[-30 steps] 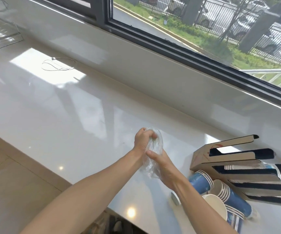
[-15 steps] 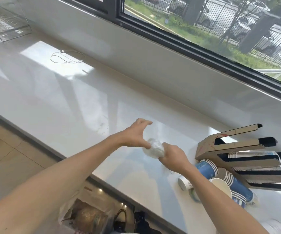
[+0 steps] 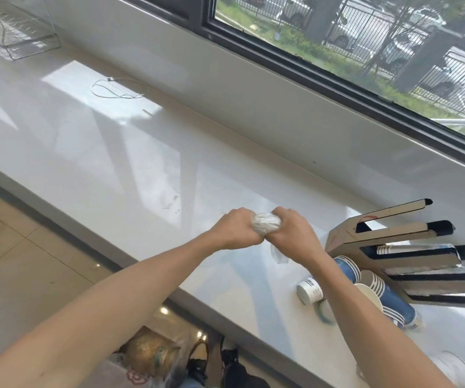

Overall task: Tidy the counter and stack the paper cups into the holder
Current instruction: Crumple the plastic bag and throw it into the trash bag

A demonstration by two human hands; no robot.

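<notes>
Squeezing a crumpled clear wrapper (image 3: 266,223) into a tight ball, the left hand (image 3: 235,229) and right hand (image 3: 292,229) press together from either side above the counter (image 3: 113,163), both fists closed on it. To the right, blue paper cups (image 3: 388,292) lie on their sides beside and partly under the tipped-over cardboard holder (image 3: 385,236), some still in its slots. A white cable (image 3: 116,88) lies far off near the window sill.
</notes>
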